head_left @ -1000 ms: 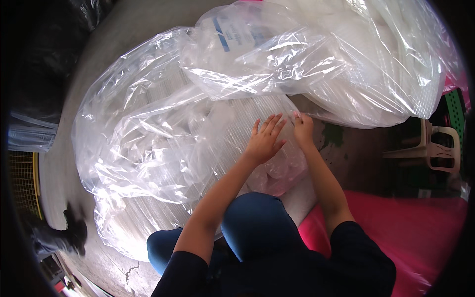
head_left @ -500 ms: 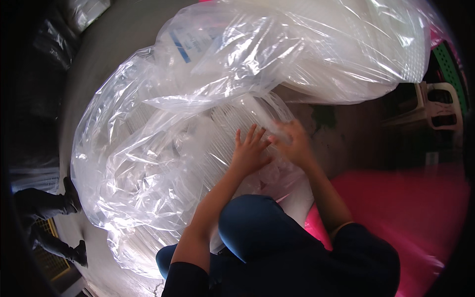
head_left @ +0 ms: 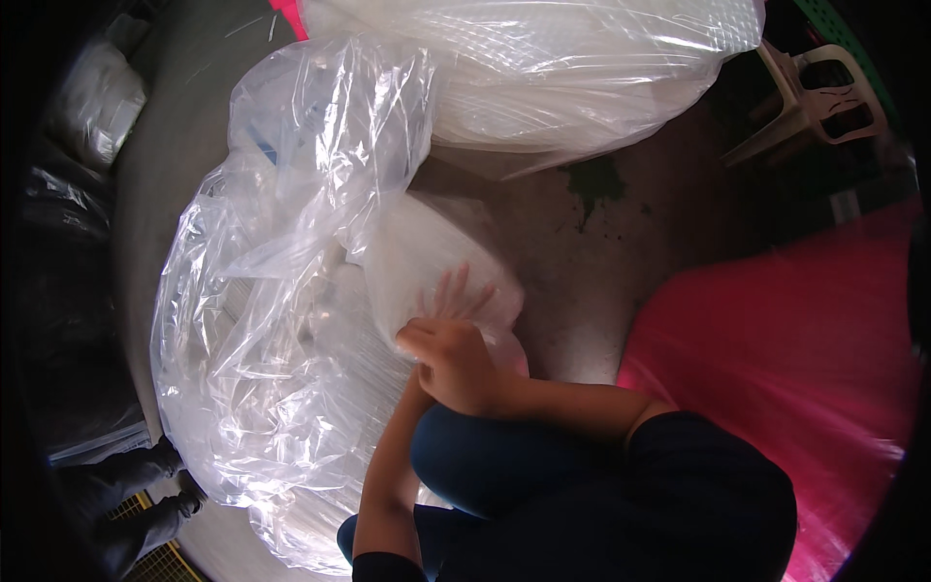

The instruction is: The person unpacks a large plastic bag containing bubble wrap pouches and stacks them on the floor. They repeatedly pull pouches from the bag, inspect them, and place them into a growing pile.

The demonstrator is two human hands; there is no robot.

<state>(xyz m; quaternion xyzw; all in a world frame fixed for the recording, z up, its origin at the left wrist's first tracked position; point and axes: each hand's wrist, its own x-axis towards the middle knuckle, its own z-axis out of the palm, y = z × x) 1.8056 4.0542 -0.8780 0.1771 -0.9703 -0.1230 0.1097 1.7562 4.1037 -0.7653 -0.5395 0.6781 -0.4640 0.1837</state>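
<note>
My left hand [head_left: 457,294] is behind a layer of thin translucent plastic, its fingers spread and showing through. That layer is the side of a milky plastic bag [head_left: 417,238] at the middle of the view. Across my left wrist, my right hand [head_left: 454,364] is closed on the edge of the bag, fingers pinched together. To the left and under my arms lies a large clear plastic bag [head_left: 281,388], wrinkled and shiny, with ridged, stacked translucent pieces inside. My left palm is hidden behind the right hand.
Another big bag of pale, ridged contents [head_left: 582,68] lies at the far side. Pink plastic sheeting [head_left: 766,359] spreads on the right, with a beige plastic chair [head_left: 824,97] beyond it. At the lower left, another person's legs [head_left: 136,495] stand close to the bags.
My left hand has gone from lying on the ridged pieces to behind the bag's plastic. My right hand has moved left and down, closing on its edge. The view has shifted.
</note>
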